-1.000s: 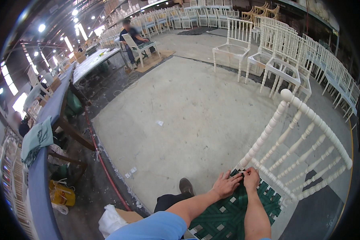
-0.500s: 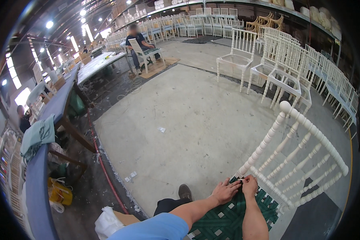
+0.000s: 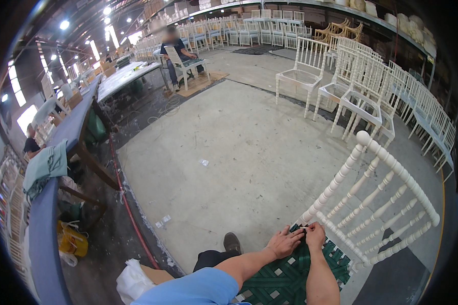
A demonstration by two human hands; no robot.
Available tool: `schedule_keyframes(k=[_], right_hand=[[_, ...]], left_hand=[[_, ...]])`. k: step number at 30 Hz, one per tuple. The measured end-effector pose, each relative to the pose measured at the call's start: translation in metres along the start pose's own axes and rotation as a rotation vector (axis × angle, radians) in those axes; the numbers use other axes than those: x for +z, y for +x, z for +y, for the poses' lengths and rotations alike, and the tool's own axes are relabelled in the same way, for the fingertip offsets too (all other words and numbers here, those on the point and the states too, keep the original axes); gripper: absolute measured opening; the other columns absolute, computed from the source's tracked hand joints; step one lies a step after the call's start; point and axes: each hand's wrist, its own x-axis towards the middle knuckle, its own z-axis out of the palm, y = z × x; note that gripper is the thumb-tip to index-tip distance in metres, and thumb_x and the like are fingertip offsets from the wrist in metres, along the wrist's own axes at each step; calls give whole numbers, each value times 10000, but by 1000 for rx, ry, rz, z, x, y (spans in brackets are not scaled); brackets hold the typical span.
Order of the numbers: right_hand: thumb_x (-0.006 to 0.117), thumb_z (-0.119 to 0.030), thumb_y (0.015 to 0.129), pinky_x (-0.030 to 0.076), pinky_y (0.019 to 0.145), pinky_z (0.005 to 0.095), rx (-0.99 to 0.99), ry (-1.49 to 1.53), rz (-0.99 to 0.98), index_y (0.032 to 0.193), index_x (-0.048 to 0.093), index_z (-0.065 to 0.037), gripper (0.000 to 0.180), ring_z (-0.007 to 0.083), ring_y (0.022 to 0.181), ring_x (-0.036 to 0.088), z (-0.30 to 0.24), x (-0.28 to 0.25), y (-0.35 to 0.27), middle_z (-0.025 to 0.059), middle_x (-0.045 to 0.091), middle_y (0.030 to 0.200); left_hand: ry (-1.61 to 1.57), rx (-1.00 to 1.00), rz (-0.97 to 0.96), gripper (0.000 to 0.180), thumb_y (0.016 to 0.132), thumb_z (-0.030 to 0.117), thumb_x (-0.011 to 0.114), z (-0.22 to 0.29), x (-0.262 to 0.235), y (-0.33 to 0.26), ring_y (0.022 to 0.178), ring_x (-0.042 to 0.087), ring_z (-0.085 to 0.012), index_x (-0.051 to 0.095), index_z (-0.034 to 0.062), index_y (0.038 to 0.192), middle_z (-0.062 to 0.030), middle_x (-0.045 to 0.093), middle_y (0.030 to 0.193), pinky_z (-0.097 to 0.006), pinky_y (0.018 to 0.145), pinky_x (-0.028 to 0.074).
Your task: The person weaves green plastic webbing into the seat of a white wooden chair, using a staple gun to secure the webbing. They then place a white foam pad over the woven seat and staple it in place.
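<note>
Hands — left hand (image 3: 284, 242) and right hand (image 3: 315, 236) — pinch green webbing (image 3: 285, 274) at white chair (image 3: 381, 203).

Person wears a light blue short-sleeved shirt (image 3: 198, 290); sleeve ends above the elbow, forearms bare. Dark trousers (image 3: 211, 258), black or nr black, show at one knee. One shoe (image 3: 232, 242), dark brown/grey w/ rounded toe, on the concrete. Left hand (image 3: 284, 242) & right hand (image 3: 315, 235) bare: no gloves, no watch or rings seen.
</note>
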Motion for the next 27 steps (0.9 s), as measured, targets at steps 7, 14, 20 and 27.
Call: schedule_keyframes(k=[7,14,20,27], right_hand=[[828,-157,865,535,870,480,-31,-16,18,964,708,-81,172,367,975,666,1,2,1,128,681,942],[833,-170,858,549,861,467,-29,-114,5,963,725,-71,180,352,946,682,9,8,6,132,704,923],[819,-204,872,538,889,488,-3,-32,-11,961,717,-89,178,378,1004,676,8,6,5,151,688,1001],[817,-193,872,538,893,484,-3,-38,7,952,717,-90,164,371,1012,675,7,7,6,145,691,990]], left_hand=[[-14,-13,-20,481,1116,401,476,0,-1,1,1482,440,-458,517,254,1572,66,435,1684,-545,1098,478],[-11,-32,-81,480,1112,399,484,-1,4,1,1483,432,-470,521,259,1570,68,451,1674,-556,1096,481],[22,5,3,472,1111,400,487,-1,5,1,1469,441,-449,541,264,1560,83,455,1673,-536,1052,505],[14,3,2,470,1106,404,501,-1,0,2,1448,475,-454,549,265,1552,81,472,1663,-527,1062,513]])
